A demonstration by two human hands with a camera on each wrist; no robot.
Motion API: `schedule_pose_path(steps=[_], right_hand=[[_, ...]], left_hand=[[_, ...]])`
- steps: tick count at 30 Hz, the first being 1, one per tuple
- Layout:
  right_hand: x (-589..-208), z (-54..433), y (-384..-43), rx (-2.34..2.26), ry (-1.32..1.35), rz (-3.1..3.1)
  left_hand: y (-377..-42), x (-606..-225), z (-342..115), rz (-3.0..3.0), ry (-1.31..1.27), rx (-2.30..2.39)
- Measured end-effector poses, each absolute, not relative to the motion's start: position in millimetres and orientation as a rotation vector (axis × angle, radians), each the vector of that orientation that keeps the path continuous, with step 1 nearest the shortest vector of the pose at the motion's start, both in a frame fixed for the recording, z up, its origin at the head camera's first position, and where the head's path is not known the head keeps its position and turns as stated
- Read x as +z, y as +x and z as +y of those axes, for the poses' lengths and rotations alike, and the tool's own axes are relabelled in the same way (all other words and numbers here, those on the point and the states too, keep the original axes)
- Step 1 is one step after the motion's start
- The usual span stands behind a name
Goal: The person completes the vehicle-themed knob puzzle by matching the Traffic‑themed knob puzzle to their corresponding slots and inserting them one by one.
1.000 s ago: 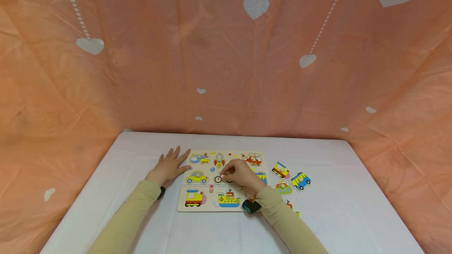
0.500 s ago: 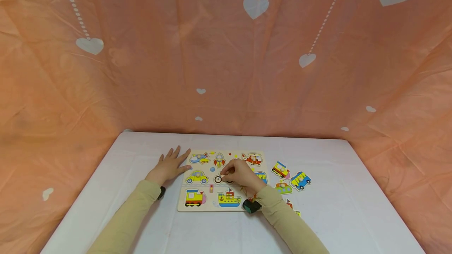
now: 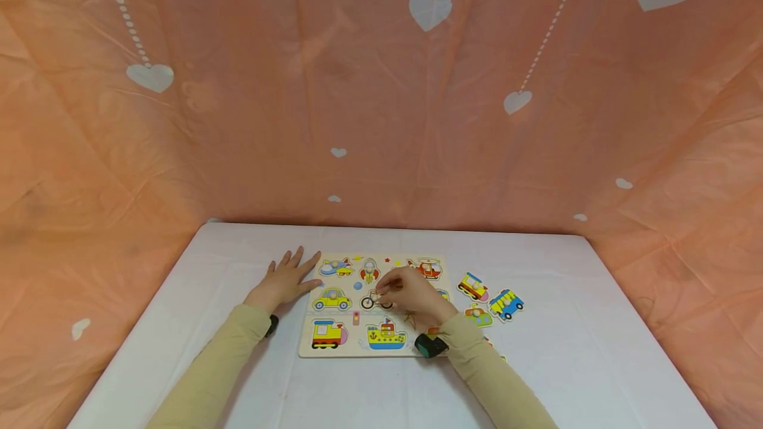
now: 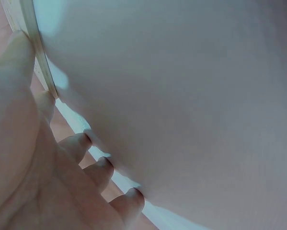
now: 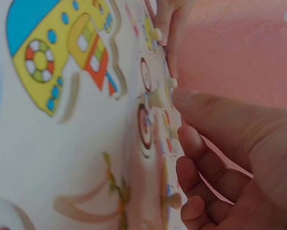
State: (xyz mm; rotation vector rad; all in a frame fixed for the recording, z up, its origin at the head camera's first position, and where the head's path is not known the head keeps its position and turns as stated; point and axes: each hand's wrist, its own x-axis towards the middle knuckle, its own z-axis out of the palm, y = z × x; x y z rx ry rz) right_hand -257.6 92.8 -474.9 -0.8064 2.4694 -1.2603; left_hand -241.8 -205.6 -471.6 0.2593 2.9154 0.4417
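A wooden peg puzzle board point(image 3: 357, 344) with vehicle pictures lies on the table. My left hand point(image 3: 279, 286) is spread at its left side; in the left wrist view the thumb point(image 4: 19, 52) rests on the board's edge. My right hand point(image 3: 411, 293) is over the board's middle, beside the bicycle piece point(image 3: 367, 302). In the right wrist view, the bicycle's knob point(image 5: 157, 98) stands free just off the thumb tip, and the loosely curled fingers point(image 5: 189, 141) hold nothing. Knobs also show on the plane point(image 3: 336, 268), rocket point(image 3: 369, 271) and car point(image 3: 332, 298).
Right of the board lie loose pieces: a train point(image 3: 472, 286), a bus point(image 3: 507, 305) and a green submarine point(image 3: 479, 316), with more partly hidden by the right sleeve point(image 3: 483, 363). A pink curtain point(image 3: 381, 118) hangs behind the white table point(image 3: 250, 382).
My right hand has let go of the bicycle's knob and drawn slightly right, so more of the bicycle shows. The left hand stays put.
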Motion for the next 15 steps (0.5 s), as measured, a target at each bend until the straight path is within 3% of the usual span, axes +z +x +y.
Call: schedule_pose_path(steps=[15], right_hand=[[-458,120,-258,-1.269,-0.919,2.541]], left_hand=[[-242,-473,-206,2.92,0.27,0.455]])
